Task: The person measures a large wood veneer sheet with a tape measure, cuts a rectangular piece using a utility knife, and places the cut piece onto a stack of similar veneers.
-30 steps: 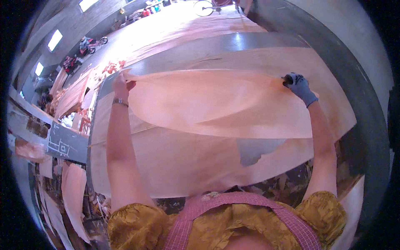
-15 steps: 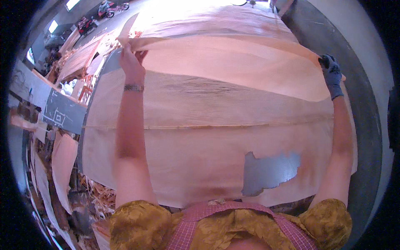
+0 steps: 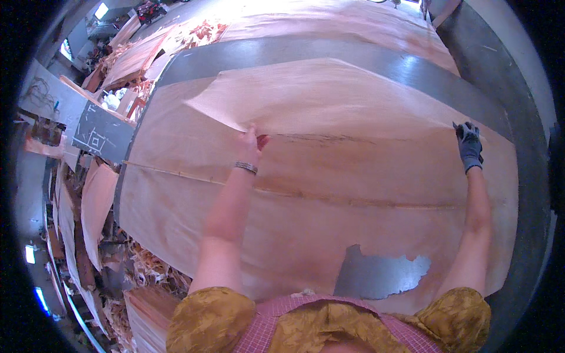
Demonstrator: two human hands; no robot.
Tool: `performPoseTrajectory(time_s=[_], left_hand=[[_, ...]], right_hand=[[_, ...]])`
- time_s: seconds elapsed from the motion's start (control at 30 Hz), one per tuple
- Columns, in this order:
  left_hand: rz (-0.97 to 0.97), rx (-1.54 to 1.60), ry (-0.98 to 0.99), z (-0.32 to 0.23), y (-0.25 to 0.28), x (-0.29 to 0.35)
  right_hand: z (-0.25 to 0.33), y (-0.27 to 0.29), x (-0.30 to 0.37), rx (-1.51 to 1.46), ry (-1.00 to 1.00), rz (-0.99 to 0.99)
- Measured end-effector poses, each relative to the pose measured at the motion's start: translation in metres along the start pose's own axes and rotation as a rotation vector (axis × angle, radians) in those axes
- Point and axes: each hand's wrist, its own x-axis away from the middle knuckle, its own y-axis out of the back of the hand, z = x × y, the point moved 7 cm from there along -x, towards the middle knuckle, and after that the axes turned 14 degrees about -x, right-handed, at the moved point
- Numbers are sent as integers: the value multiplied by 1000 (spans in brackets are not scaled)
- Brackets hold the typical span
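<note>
A thin pale wood veneer sheet (image 3: 318, 97) lies across the far part of a larger veneer layer (image 3: 282, 235). My bare left hand (image 3: 252, 146), with a bracelet at the wrist, pinches the near edge of the sheet left of the middle. The sheet's left corner rises a little beside it. At the sheet's right end, my right hand (image 3: 469, 144) in a grey glove has its fingers closed on the edge. A narrow seam strip (image 3: 306, 195) crosses the layer nearer to me. Through a ragged gap close to my body shows the grey tabletop (image 3: 379, 275).
Beyond the table lies another broad veneer stack (image 3: 341, 26). Wood shavings (image 3: 203, 34) and veneer scraps (image 3: 99, 206) fill the left side. A grey board with white markings (image 3: 100, 135) stands out at the left. A wall (image 3: 512, 76) runs along the right.
The held veneer sheet has come nearer and lower, onto the layer, baring a grey strip of tabletop behind it. My left hand has moved right and nearer; the gloved hand has come nearer too.
</note>
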Motion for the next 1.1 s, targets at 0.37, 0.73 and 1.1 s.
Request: performPoseTrajectory(time_s=[0.37,0.73,1.1], left_hand=[[134,-3,180,95,-85,-17],[-2,-35,126,78,-43,-44],[49,-185,228,82,-24,-42]], right_hand=[[176,-86,38,-553,128,230],[128,-125,76,-302,40,376],[63,-128,89,-174,-133,309]])
